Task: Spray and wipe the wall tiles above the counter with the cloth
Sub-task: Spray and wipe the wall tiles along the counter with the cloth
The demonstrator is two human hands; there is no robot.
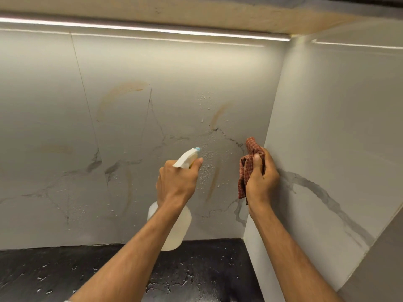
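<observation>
My left hand (177,182) grips a translucent spray bottle (174,232) by its white trigger head, whose pale blue nozzle points at the marble-patterned wall tiles (130,118). Water droplets cling to the tile just beyond the nozzle, and brownish smears run across the tile surface. To the right, my right hand (260,177) holds a bunched reddish checked cloth (247,164), raised close to the corner where the back wall meets the side wall. I cannot tell whether the cloth touches the tile.
A black counter (65,271) with scattered wet spots lies below the tiles. A white marble-veined side wall (331,149) juts out on the right. Overhead, a lit strip light (152,28) runs under a wooden cabinet base (196,14).
</observation>
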